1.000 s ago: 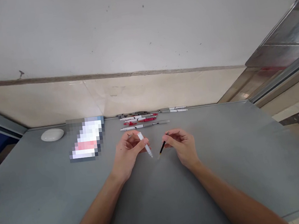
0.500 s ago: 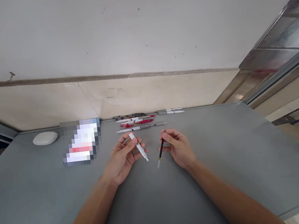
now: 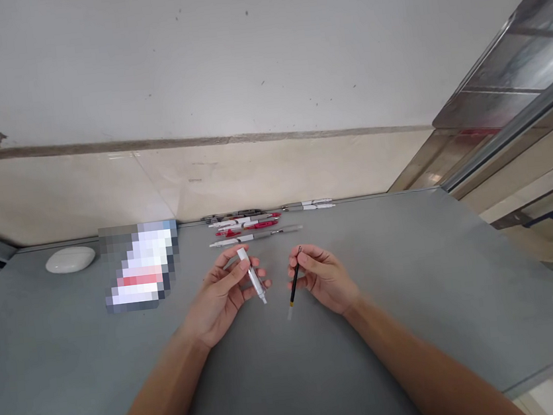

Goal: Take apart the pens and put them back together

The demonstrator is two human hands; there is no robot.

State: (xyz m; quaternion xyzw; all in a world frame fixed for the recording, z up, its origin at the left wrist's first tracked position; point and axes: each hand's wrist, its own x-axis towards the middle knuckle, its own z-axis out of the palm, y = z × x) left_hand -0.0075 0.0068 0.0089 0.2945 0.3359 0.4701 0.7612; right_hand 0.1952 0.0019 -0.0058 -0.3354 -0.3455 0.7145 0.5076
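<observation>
My left hand (image 3: 224, 293) is closed on a white pen barrel (image 3: 253, 278), pinched under the thumb with its narrow end pointing down toward me. In my right hand (image 3: 327, 278) is a black pen refill (image 3: 295, 285), gripped near its upper end between thumb and fingers. The refill slants down to the left, with a yellowish band and a clear end at the bottom. Barrel and refill are apart, a small gap between them. Just beyond my hands lies a white and grey pen (image 3: 247, 238) on the grey table (image 3: 296, 378).
Several red, white and dark pen parts (image 3: 248, 224) lie by the wall. Two white and grey pieces (image 3: 309, 205) rest right of them. At the left are a blurred-out phone-like rectangle (image 3: 138, 266) and a white computer mouse (image 3: 70, 259). A wall (image 3: 273, 174) closes the table's back.
The view has shifted slightly, so things sit a little further left. The barrel and the refill are both turned to a slightly steeper or different slant; both hands keep their hold.
</observation>
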